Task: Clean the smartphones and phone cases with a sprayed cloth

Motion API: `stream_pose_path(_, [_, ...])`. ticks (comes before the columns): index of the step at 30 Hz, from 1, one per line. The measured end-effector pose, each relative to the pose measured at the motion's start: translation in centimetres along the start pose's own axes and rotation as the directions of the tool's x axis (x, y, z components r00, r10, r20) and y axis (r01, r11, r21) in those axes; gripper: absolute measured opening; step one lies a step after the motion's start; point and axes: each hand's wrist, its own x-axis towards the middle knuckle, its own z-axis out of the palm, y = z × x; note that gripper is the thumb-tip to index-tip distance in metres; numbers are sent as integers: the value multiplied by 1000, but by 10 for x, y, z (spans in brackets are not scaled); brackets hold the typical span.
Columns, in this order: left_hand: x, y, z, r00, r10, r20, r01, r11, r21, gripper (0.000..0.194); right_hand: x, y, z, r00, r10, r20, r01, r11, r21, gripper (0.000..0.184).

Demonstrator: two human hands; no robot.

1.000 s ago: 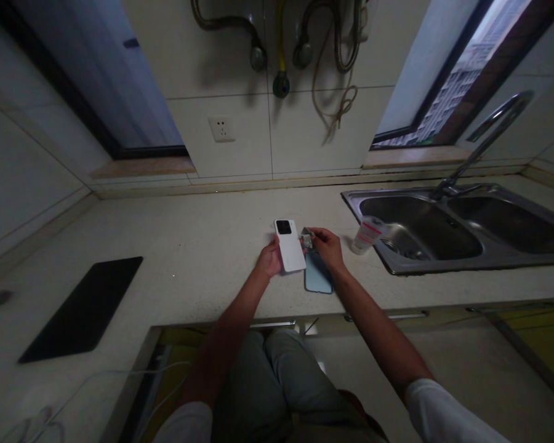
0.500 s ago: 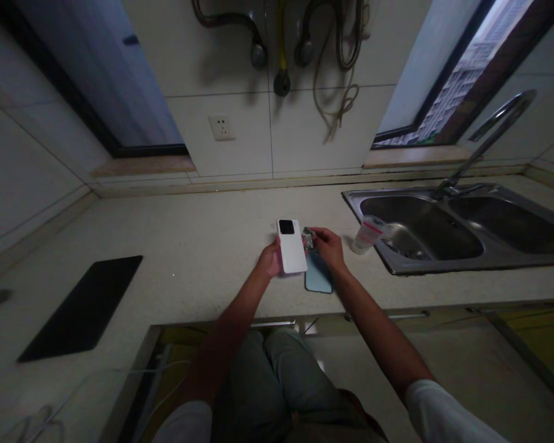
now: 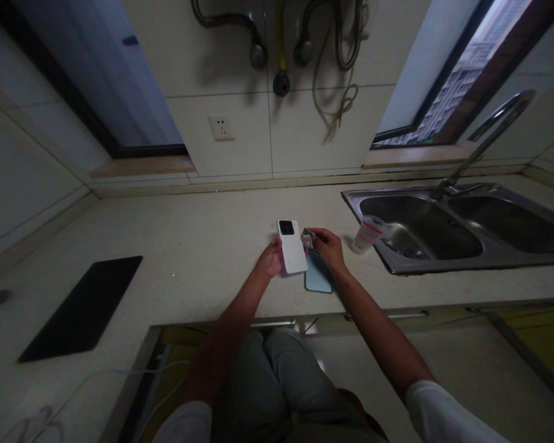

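My left hand is closed around a white phone, its back with the black camera block facing up. The phone is tilted a little above the counter. At the phone's right edge, my right hand pinches a small crumpled grey-and-white piece, perhaps a wipe or a wrapper; its kind is too small to make out. Below that hand a light blue phone case lies on the counter, its upper part hidden by the hand and the white phone.
To the right stands a tilted clear plastic cup with a red band, beside the double steel sink and its tap. A black flat mat lies on the left of the counter. A white cable runs at the lower left.
Almost nothing differs. Both hands, the white phone and the small crumpled piece stay in nearly the same place.
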Motion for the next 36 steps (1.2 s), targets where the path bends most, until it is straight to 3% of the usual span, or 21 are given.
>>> stream_pose_path(7, [3,-3,-7,1000,-8,19,7,1000,12,64,0,-3,-1,1000,-21,-15,21,1000,-15,32])
stream_pose_path(12, [2,-5,-4,996,-87,12,87,996,7,61,0,-14,5,982,-173,-71,168,983,-67,33])
stream_pose_path(14, [2,-6,-2,994,-102,-33,102,995,6,57,2,-18,11,968,-252,-12,249,961,-122,33])
stream_pose_path(16, [4,-8,-1,991,-94,-96,96,995,12,53,4,-23,19,941,-315,123,334,922,-197,38])
stream_pose_path(19, [9,-10,-1,985,-38,-171,40,999,8,48,5,-27,31,867,-348,358,461,833,-305,50])
stream_pose_path(22, [12,-11,0,978,29,-208,-36,999,-30,44,-2,-27,38,790,-355,499,555,760,-338,56])
stream_pose_path(25, [12,-8,4,975,20,-220,-36,997,-70,45,-17,-22,35,750,-353,559,595,730,-338,69])
stream_pose_path(28, [8,-4,9,978,-122,-167,110,990,-83,68,-35,-13,26,718,-337,609,623,701,-346,80])
stream_pose_path(31, [5,0,14,969,-215,-121,207,976,-73,88,-48,-5,17,680,-336,652,660,667,-345,78])
stream_pose_path(33, [4,1,17,964,-238,-116,230,970,-80,87,-52,-1,14,681,-336,651,666,654,-359,78])
stream_pose_path(36, [4,0,19,962,-255,-102,244,964,-105,76,-50,1,13,722,-331,608,646,637,-421,75])
